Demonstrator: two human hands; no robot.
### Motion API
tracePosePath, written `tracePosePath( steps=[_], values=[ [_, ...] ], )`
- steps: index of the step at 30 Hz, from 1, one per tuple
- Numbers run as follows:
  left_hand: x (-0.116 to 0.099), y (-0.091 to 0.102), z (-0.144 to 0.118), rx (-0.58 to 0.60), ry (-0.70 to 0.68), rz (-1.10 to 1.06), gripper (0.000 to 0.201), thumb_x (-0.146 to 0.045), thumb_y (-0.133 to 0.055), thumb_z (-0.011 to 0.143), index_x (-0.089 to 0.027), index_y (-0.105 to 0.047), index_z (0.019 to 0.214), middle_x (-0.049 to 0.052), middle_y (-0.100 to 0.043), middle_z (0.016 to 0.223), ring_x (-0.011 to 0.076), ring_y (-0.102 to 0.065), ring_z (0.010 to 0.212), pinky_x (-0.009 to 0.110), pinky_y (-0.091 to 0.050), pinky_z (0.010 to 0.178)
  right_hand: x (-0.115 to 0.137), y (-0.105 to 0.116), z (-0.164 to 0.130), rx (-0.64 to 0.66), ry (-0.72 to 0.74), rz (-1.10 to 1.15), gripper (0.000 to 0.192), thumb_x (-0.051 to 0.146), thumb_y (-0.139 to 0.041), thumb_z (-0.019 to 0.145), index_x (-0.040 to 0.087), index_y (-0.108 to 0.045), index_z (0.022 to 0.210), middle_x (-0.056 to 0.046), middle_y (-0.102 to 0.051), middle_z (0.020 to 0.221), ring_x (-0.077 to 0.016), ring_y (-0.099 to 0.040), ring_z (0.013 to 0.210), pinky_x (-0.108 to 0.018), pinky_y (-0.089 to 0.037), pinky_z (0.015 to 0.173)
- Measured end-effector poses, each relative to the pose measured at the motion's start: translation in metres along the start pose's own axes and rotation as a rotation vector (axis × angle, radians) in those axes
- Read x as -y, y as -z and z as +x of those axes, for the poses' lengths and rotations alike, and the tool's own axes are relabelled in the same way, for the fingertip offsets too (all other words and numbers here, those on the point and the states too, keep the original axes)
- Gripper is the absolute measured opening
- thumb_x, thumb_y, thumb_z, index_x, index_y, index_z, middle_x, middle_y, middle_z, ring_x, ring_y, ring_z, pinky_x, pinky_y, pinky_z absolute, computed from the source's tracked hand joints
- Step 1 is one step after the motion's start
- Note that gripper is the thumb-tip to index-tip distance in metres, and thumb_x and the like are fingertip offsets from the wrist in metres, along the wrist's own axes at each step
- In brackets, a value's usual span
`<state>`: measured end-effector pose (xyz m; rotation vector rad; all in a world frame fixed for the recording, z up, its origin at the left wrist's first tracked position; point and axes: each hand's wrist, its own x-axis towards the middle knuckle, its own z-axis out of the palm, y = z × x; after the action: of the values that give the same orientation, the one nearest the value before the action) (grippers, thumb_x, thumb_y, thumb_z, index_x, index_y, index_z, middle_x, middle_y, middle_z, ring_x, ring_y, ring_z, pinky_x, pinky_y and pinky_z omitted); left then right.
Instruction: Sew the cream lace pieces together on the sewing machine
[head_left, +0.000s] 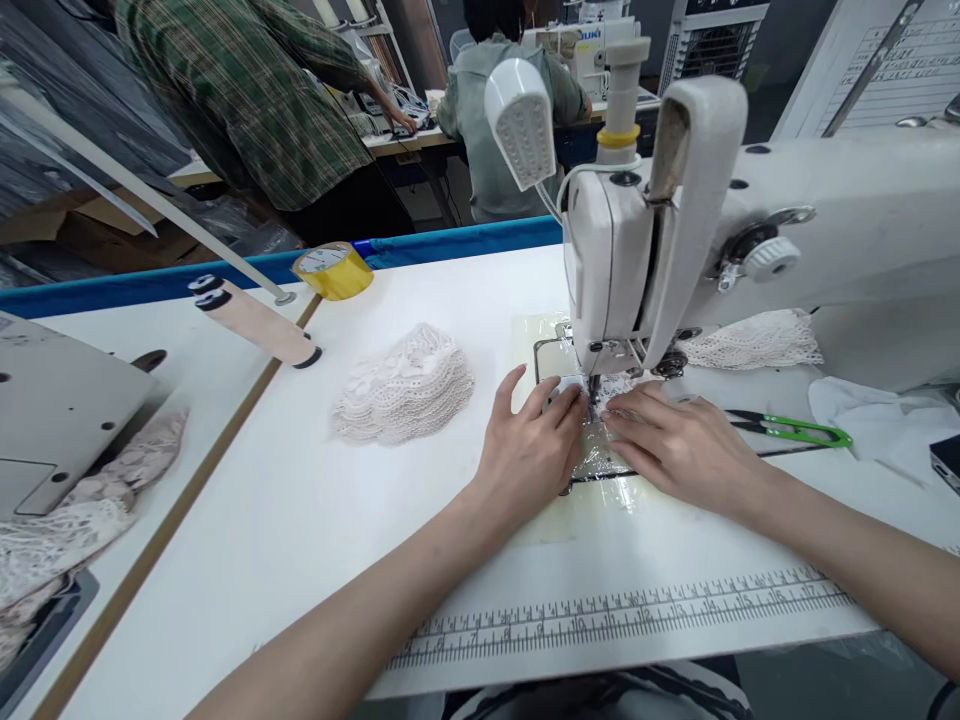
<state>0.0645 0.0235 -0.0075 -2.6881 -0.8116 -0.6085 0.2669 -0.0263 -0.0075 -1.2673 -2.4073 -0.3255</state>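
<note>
My left hand [536, 425] rests on the sewing machine's bed to the left of the needle [594, 388], fingers spread and fingertips down beside the presser foot. My right hand [679, 440] lies flat to the right of the needle, its fingertips on a small white lace piece [619, 385] that is mostly hidden under the hand and machine head. Both hands are close together, on either side of the needle of the white sewing machine [622, 260]. A stack of lace pieces [405, 385] sits on the table left of my left hand.
Green thread snips [799, 430] and white cloth [870, 415] lie at right; more lace [754, 340] is behind. A thread cone [259, 322] and yellow tape roll [334, 270] are at back left. A ruler strip [622, 615] runs along the front edge. Two people work beyond.
</note>
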Motion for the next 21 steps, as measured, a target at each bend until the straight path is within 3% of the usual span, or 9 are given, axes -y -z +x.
tracePosePath(
  steps=[15,21],
  values=[
    [0.0007,-0.0042,0.0009,0.048,0.097,-0.034,0.037,-0.02,-0.045,0.089,-0.014,-0.056,0.124,0.01,-0.059,0.127,0.0283,-0.048,0.124,0.054,-0.026,0.108,-0.004,0.0009,0.0024,0.023,-0.04,-0.122,0.027,0.029,-0.049,0.094,0.016,-0.067,0.11,-0.008,-0.07,0.106,-0.0237,-0.062,0.096,-0.037,-0.049,0.077],
    [-0.0002,-0.0035,-0.0003,0.046,0.103,-0.035,0.037,-0.02,-0.045,0.089,-0.014,-0.056,0.124,0.01,-0.058,0.129,0.0271,-0.046,0.126,0.053,-0.024,0.11,-0.0053,-0.0029,0.0008,0.014,-0.035,-0.114,0.029,0.026,-0.048,0.094,0.015,-0.066,0.114,-0.008,-0.067,0.115,-0.0239,-0.065,0.096,-0.037,-0.051,0.076]
  ],
)
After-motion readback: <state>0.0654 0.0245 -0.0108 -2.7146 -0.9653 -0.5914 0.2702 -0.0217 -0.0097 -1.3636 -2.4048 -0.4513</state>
